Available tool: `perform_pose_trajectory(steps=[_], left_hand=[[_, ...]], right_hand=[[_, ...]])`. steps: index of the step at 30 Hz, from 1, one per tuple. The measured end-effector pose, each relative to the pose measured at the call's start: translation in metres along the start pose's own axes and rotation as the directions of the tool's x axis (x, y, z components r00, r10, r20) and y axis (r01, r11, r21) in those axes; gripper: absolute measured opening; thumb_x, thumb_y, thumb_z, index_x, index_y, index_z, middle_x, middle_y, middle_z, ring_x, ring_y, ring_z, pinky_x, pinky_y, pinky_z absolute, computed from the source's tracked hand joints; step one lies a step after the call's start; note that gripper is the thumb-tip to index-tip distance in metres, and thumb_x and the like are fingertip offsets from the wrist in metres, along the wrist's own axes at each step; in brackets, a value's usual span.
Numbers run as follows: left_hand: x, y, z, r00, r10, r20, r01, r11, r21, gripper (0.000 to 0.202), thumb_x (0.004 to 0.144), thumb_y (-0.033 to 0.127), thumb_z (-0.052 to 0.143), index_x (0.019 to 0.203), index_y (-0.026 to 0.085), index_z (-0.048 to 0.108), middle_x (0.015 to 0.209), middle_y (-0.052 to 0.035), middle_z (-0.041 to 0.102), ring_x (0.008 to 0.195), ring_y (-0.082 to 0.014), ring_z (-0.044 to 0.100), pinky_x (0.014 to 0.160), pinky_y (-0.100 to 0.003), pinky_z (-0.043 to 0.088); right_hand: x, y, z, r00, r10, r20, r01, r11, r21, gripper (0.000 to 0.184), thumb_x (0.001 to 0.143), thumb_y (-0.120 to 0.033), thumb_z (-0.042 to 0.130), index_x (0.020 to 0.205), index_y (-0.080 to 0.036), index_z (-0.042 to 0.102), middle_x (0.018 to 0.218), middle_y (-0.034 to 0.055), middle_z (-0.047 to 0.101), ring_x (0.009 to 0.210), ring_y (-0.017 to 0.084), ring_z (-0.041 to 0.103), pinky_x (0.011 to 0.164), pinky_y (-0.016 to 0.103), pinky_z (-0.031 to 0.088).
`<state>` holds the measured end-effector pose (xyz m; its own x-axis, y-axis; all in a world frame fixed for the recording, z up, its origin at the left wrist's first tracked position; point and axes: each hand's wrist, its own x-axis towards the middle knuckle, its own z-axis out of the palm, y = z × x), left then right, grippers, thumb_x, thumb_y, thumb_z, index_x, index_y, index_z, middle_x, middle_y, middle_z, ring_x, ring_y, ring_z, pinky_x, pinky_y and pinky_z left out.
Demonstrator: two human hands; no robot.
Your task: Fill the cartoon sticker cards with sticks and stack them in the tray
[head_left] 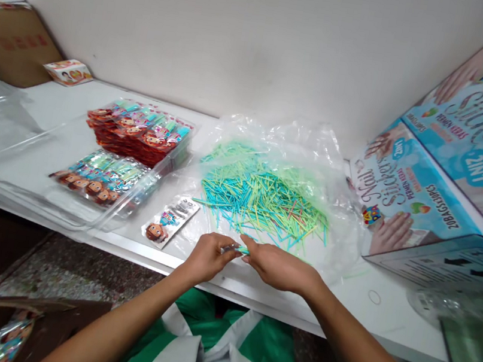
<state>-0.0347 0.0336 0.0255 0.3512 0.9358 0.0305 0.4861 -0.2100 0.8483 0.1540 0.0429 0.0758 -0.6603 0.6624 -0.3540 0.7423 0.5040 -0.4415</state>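
Note:
In the head view, both hands meet over the table's front edge with a few thin green sticks point(243, 249) between their fingertips. My left hand point(208, 256) pinches one end, where something clear or whitish shows that I cannot make out. My right hand point(278, 265) closes its thumb and fingers on the other end. Just beyond the hands a heap of thin blue, green and yellow sticks point(262, 193) lies on a clear plastic bag point(348, 221). Left of my left hand is a stack of small white printed packets point(170, 222) with a cartoon face.
At the left, a clear plastic tray point(101, 225) holds filled packets point(103, 178) and a taller red-edged stack point(140, 129). A blue printed carton point(442, 175) stands right. A brown box point(12, 44) and a small box point(69, 72) sit far left. A ring point(374, 297) lies right.

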Motion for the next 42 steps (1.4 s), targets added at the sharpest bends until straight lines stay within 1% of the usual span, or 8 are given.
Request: perform_pose_trajectory(steps=[6,12,15,18,22,27,35,42], left_hand=[[0.001,0.000,0.000,0.999,0.010,0.037,-0.013,0.997,0.074,0.019,0.079,0.029,0.055,0.076,0.018,0.070,0.070,-0.0030,0.068,0.066,-0.0156,0.060,0.063,-0.023,0.041],[0.001,0.003,0.003,0.987,0.150,0.066,-0.161,0.961,0.225,0.017,0.080,0.022,0.052,0.078,0.019,0.068,0.074,-0.0045,0.068,0.076,-0.0175,0.062,0.072,-0.025,0.042],[0.001,0.005,0.005,0.984,0.163,0.066,-0.175,0.944,0.279,0.017,0.081,0.023,0.051,0.081,0.019,0.067,0.074,-0.0057,0.068,0.079,-0.0185,0.061,0.074,-0.027,0.041],[0.000,0.005,0.006,0.992,0.110,0.054,-0.120,0.962,0.244,0.018,0.082,0.026,0.051,0.080,0.018,0.067,0.072,-0.0051,0.067,0.075,-0.0177,0.061,0.069,-0.025,0.041],[0.000,0.003,0.005,0.999,-0.011,0.037,0.009,0.998,0.070,0.023,0.081,0.034,0.052,0.076,0.017,0.067,0.067,-0.0025,0.066,0.066,-0.0155,0.060,0.061,-0.023,0.039],[0.001,0.000,0.005,0.995,-0.095,0.024,0.097,0.988,-0.122,0.023,0.076,0.035,0.058,0.082,0.016,0.069,0.074,-0.0027,0.068,0.070,-0.0165,0.061,0.062,-0.023,0.042],[0.002,0.003,0.004,0.990,-0.109,0.090,0.121,0.982,-0.147,0.019,0.075,0.030,0.056,0.077,0.015,0.068,0.065,-0.0001,0.064,0.055,-0.0113,0.052,0.051,-0.020,0.038],[0.001,0.002,0.006,0.986,-0.078,0.151,0.095,0.989,-0.112,0.018,0.076,0.030,0.054,0.074,0.015,0.063,0.058,0.0030,0.054,0.048,-0.0080,0.043,0.046,-0.018,0.031]], right_hand=[[0.000,-0.007,0.004,0.998,0.057,0.017,-0.053,0.985,-0.161,0.064,0.091,-0.024,0.031,0.143,-0.005,-0.003,0.094,0.0200,0.067,0.080,0.027,0.063,0.062,0.031,0.041],[0.002,-0.009,0.010,0.997,0.068,0.043,-0.057,0.973,-0.223,0.067,0.089,-0.020,0.031,0.142,-0.004,-0.008,0.094,0.0192,0.067,0.080,0.027,0.062,0.063,0.033,0.041],[0.003,-0.006,0.012,0.998,0.053,0.031,-0.047,0.983,-0.177,0.067,0.090,-0.022,0.032,0.143,-0.006,-0.007,0.104,0.0197,0.064,0.086,0.027,0.061,0.067,0.033,0.042],[0.002,-0.002,0.012,0.999,0.040,0.009,-0.039,0.993,-0.113,0.065,0.091,-0.023,0.031,0.143,-0.007,-0.003,0.111,0.0207,0.061,0.092,0.027,0.060,0.070,0.033,0.041],[-0.005,0.006,0.009,0.999,0.039,-0.014,-0.040,0.999,-0.028,0.062,0.092,-0.029,0.030,0.144,-0.007,0.003,0.104,0.0207,0.063,0.089,0.027,0.060,0.068,0.032,0.040],[-0.012,0.011,0.003,0.998,0.027,-0.058,-0.022,0.996,0.084,0.064,0.093,-0.036,0.030,0.144,-0.008,0.004,0.099,0.0188,0.064,0.084,0.024,0.059,0.067,0.029,0.039],[-0.007,0.009,0.003,1.000,-0.021,0.013,0.020,0.995,0.097,0.062,0.092,-0.036,0.032,0.143,-0.007,0.011,0.089,0.0161,0.066,0.075,0.023,0.060,0.062,0.027,0.038],[-0.003,0.012,0.008,0.999,-0.012,-0.035,0.015,0.997,0.076,0.053,0.092,-0.031,0.031,0.138,-0.007,0.026,0.106,0.0205,0.063,0.092,0.026,0.060,0.070,0.031,0.040]])
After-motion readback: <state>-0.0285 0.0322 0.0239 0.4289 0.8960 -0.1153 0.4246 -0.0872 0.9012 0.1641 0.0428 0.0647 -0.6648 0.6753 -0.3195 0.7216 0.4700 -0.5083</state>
